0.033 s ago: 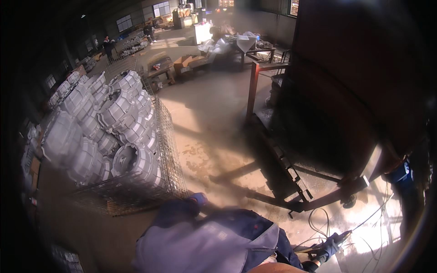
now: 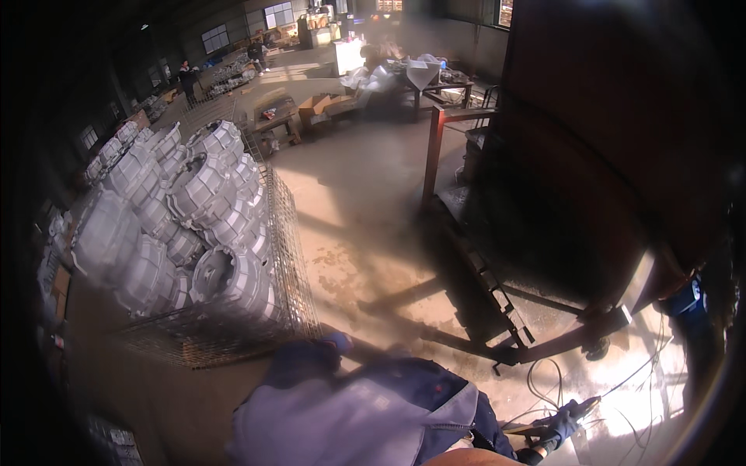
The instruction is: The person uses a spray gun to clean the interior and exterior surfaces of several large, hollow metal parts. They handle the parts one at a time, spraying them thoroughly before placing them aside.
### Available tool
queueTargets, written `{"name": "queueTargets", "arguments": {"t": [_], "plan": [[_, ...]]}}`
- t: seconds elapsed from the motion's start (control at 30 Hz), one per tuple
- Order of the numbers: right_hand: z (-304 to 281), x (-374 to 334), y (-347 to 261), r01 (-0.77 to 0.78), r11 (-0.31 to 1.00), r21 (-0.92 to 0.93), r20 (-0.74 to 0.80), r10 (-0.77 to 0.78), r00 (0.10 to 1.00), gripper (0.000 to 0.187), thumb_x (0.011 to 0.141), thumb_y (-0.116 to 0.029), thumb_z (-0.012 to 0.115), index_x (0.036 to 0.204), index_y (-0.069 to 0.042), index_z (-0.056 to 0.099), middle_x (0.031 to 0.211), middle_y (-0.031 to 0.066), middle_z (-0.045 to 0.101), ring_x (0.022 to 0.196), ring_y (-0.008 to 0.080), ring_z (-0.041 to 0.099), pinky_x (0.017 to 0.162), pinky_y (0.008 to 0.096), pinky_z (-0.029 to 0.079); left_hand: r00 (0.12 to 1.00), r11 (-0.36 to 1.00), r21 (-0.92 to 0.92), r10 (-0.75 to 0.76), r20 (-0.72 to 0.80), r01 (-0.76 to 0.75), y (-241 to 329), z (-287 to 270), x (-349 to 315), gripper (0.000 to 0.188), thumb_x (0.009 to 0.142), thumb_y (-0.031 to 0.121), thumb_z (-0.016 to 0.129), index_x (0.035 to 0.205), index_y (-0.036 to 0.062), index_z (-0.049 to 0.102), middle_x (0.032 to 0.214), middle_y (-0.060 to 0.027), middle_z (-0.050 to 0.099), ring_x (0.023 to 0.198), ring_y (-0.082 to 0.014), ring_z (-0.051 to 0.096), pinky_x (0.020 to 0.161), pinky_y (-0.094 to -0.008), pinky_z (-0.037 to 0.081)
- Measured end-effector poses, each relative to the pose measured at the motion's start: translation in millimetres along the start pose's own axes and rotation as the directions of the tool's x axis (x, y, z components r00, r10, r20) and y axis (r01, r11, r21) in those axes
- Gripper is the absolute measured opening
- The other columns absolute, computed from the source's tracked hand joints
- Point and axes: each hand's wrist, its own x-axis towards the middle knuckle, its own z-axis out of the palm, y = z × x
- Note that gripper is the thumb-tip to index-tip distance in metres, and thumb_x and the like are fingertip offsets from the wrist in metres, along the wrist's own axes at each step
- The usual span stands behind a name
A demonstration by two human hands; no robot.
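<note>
My left hand (image 2: 337, 342), in a blue glove, is by the near right corner of the wire mesh cage (image 2: 291, 248). It is small and blurred, and its fingers cannot be made out. Grey ribbed metal castings (image 2: 233, 276), round and hollow, are heaped in the cage. At the lower right my right hand (image 2: 561, 427), in a dark blue glove, is closed around a slim dark tool (image 2: 590, 405) whose narrow end points away to the right. A yellowish length (image 2: 522, 429) shows behind that hand; whether it joins the tool is unclear.
A large dark red machine (image 2: 614, 140) with a steel frame (image 2: 435, 155) fills the right side. Thin cables (image 2: 545, 380) loop over the sunlit floor near my right hand. Farther off are a low bench (image 2: 276, 116), an open cardboard box (image 2: 317, 104) and two people (image 2: 187, 81).
</note>
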Motion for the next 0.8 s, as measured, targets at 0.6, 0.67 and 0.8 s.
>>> {"name": "queueTargets", "arguments": {"t": [0.6,0.67,0.8], "plan": [[335.2,113.4,-49.3,0.055,0.987,-0.151,0.306,-0.006,0.952,0.069,0.087,-0.019,0.059,0.146,-0.011,0.024,0.128,0.0177,0.05,0.108,0.0293,0.057,0.087,0.0386,0.05,0.997,0.995,0.1,-0.01,-0.077,0.018,160.5,-258.6,284.7,0.025,0.082,0.025,0.054,0.095,0.0114,0.071,0.098,-0.0159,0.068,0.093,-0.0325,0.064,0.081,-0.0396,0.05],[360.2,124.8,-51.1,0.055,0.985,-0.161,0.346,0.004,0.938,0.07,0.087,-0.02,0.059,0.146,-0.011,0.024,0.128,0.0179,0.05,0.108,0.0296,0.057,0.087,0.0389,0.049,0.993,0.997,-0.075,-0.028,-0.11,0.02,179.3,-272.0,296.2,0.026,0.082,0.025,0.054,0.095,0.011,0.071,0.098,-0.0162,0.068,0.092,-0.0321,0.064,0.081,-0.0405,0.05],[410.3,148.9,-46.0,0.035,0.982,-0.183,0.443,0.051,0.895,0.071,0.087,-0.021,0.059,0.147,-0.011,0.023,0.129,0.0183,0.049,0.109,0.0302,0.056,0.088,0.0394,0.049,0.987,0.996,-0.093,-0.021,-0.156,0.006,195.9,-278.5,329.4,0.028,0.083,0.027,0.052,0.097,0.0106,0.071,0.098,-0.0166,0.067,0.09,-0.0324,0.065,0.079,-0.0415,0.049]]}}
